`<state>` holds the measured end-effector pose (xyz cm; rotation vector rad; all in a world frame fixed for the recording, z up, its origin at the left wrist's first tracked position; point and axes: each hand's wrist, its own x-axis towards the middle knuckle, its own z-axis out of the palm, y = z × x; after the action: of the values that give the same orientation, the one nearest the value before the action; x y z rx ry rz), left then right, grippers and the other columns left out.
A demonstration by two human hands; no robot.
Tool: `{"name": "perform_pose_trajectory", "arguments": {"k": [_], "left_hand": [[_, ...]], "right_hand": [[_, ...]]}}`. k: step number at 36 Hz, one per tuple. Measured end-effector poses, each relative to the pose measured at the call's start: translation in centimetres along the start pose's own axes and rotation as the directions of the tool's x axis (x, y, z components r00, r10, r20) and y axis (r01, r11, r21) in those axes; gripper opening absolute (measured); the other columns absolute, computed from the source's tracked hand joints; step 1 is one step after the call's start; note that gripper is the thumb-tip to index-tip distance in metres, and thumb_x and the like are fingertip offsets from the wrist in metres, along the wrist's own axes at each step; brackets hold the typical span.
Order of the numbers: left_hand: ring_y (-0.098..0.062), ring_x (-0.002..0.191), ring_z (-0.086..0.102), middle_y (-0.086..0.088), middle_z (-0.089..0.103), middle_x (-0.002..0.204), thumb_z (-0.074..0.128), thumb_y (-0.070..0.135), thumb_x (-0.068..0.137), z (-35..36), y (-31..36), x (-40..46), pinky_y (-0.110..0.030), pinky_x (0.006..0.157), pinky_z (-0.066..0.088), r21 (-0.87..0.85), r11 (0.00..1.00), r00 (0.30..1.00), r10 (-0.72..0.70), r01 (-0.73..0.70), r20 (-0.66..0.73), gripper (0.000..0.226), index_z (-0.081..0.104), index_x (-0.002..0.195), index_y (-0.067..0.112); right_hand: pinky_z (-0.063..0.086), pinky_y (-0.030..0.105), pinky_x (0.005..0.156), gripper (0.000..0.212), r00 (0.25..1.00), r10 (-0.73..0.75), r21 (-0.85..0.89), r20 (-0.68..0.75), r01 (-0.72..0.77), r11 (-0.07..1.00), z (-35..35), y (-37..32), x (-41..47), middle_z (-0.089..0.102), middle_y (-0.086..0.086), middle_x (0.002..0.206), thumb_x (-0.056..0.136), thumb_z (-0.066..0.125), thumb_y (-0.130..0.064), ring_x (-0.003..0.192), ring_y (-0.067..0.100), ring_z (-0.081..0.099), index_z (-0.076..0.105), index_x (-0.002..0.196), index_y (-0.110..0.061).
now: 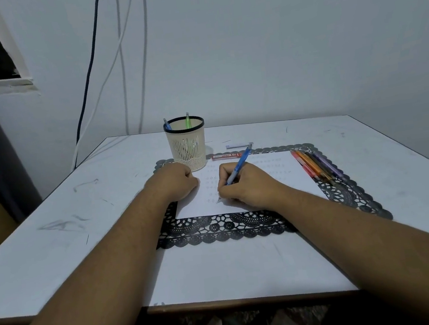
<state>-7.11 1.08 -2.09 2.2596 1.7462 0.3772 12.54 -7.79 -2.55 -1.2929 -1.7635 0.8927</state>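
A white sheet of paper (277, 179) with faint rows of small marks lies on a black lace placemat (224, 228). My right hand (248, 185) grips a blue mechanical pencil (240, 163), whose tip touches the paper near the sheet's lower middle. My left hand (175, 183) rests on the paper's left edge with its fingers curled into a loose fist and nothing held in it.
A cream mesh pen cup (188, 149) holding a blue and a green pen stands just behind my left hand. A red lead case (226, 156) and a small white case (238, 146) lie behind the paper. Several coloured pens (316, 167) lie along the mat's right side. Cables hang down the wall at the back left.
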Motion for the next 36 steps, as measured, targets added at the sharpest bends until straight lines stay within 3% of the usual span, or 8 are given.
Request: {"name": "perform_pose_trajectory", "arguments": {"k": [5,12,17,25,29,36], "left_hand": [[-0.02,0.089,0.06,0.0,0.064,0.086,0.063,0.04,0.096,0.0,-0.03,-0.04,-0.032,0.069,0.041,0.002,1.0,1.0,0.008,-0.008,0.001,0.029,0.063,0.074,0.021],[-0.019,0.085,0.058,-0.001,0.063,0.085,0.063,0.039,0.097,-0.02,0.03,-0.11,-0.032,0.066,0.04,-0.004,1.0,1.0,0.008,-0.008,-0.008,0.031,0.063,0.074,0.019],[-0.021,0.087,0.06,-0.002,0.064,0.086,0.063,0.038,0.097,-0.11,0.06,-0.2,-0.032,0.067,0.041,-0.007,1.0,1.0,0.008,-0.008,-0.006,0.03,0.064,0.074,0.018],[-0.019,0.084,0.059,-0.002,0.063,0.085,0.062,0.038,0.097,-0.06,0.21,-0.28,-0.031,0.065,0.04,-0.01,1.0,1.0,0.003,-0.003,-0.003,0.031,0.062,0.074,0.018],[-0.019,0.086,0.06,-0.001,0.063,0.086,0.063,0.038,0.097,-0.13,0.23,-0.26,-0.032,0.067,0.042,-0.007,1.0,1.0,-0.001,0.001,-0.002,0.029,0.063,0.075,0.019],[-0.02,0.088,0.061,-0.002,0.065,0.087,0.063,0.038,0.097,-0.09,0.2,-0.3,-0.031,0.066,0.042,-0.018,1.0,1.0,0.004,-0.004,0.001,0.029,0.065,0.077,0.017]], "right_hand": [[0.049,0.03,0.061,0.02,1.0,0.022,0.071,-0.02,-0.021,0.997,-0.49,0.36,-0.24,0.059,0.002,0.067,0.083,0.068,-0.008,0.067,0.01,0.054,0.059,0.068,-0.019],[0.045,0.015,0.052,0.025,1.0,0.008,0.03,-0.024,-0.008,1.0,-0.23,0.26,-0.26,0.06,-0.008,0.062,0.081,0.068,-0.006,0.059,-0.001,0.054,0.057,0.065,-0.021],[0.045,0.016,0.053,0.018,0.999,0.015,0.005,-0.05,-0.014,1.0,-0.28,0.35,-0.13,0.06,-0.007,0.062,0.083,0.069,-0.005,0.059,0.003,0.053,0.057,0.071,-0.01],[0.041,0.014,0.053,0.021,1.0,-0.001,-0.028,-0.029,0.0,1.0,-0.39,0.14,-0.42,0.057,-0.01,0.06,0.079,0.069,-0.007,0.057,0.002,0.051,0.055,0.067,-0.018],[0.045,0.019,0.059,0.026,0.999,-0.009,-0.036,-0.034,0.008,0.999,-0.2,0.01,-0.29,0.061,-0.006,0.064,0.083,0.07,-0.004,0.063,0.005,0.055,0.058,0.066,-0.019],[0.044,0.016,0.051,0.032,0.998,0.034,0.001,-0.054,-0.034,0.999,-0.35,-0.1,-0.44,0.056,-0.006,0.06,0.084,0.069,0.0,0.057,0.003,0.051,0.051,0.064,-0.018]]}}
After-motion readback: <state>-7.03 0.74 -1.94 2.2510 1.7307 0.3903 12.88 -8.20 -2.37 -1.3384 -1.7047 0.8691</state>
